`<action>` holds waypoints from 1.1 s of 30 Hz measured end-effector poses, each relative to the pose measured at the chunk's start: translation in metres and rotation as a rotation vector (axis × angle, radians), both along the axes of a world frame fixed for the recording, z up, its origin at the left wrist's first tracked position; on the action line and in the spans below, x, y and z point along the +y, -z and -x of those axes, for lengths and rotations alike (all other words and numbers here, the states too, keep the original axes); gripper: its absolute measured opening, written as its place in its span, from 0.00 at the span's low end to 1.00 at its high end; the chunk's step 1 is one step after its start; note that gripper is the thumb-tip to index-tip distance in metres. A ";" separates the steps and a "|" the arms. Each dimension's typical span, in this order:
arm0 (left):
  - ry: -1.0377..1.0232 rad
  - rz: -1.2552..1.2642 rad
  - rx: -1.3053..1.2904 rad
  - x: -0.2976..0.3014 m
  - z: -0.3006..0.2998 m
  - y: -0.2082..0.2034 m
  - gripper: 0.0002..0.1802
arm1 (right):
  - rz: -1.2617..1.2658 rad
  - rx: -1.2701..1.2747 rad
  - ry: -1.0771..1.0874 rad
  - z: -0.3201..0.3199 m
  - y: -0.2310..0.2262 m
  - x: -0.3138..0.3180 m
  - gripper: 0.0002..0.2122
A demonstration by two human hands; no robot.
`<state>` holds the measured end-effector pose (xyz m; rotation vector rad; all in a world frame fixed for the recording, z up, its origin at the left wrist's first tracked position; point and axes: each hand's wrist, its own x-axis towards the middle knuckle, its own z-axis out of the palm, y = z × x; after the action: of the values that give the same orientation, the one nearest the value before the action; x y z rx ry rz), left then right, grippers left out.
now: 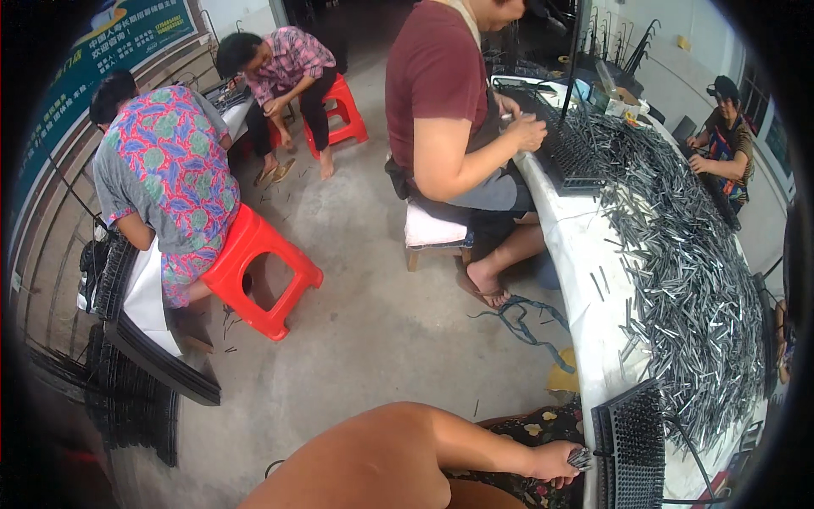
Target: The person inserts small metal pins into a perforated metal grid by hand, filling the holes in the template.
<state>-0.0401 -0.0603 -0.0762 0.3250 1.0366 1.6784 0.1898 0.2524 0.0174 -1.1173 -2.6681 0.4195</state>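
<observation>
our table (585, 327) has a heap of sticks (699, 293) and, at its edge, a tray (638, 437), maybe for easy reach. our left hand (553, 461) clutches a bunch (579, 459) beside the tray; we can't see our right hand.

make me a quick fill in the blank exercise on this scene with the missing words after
The left hand holds a bundle of thin pieces beside a ____ studded tray.
The large heap lies on a ____ tablecloth.
The stool under the floral-shirted worker is ____.
Missing words: black; white; red.
</observation>
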 end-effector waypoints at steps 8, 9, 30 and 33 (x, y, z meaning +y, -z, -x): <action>0.005 0.080 0.061 -0.007 0.001 -0.009 0.06 | 0.294 0.116 0.106 -0.021 0.032 0.029 0.15; 0.053 0.104 0.097 -0.010 -0.001 -0.012 0.07 | 0.329 0.101 0.145 -0.021 0.027 0.023 0.14; 0.206 0.287 0.145 0.074 -0.072 -0.136 0.06 | 0.958 0.600 -0.196 0.032 -0.056 -0.087 0.08; 0.171 0.264 0.101 0.075 -0.084 -0.132 0.07 | 1.158 0.483 -0.226 0.035 -0.049 -0.094 0.05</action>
<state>0.0442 0.0148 0.0558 0.3174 1.2542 1.3656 0.1544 0.1584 0.0664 -0.7100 -2.0066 2.1109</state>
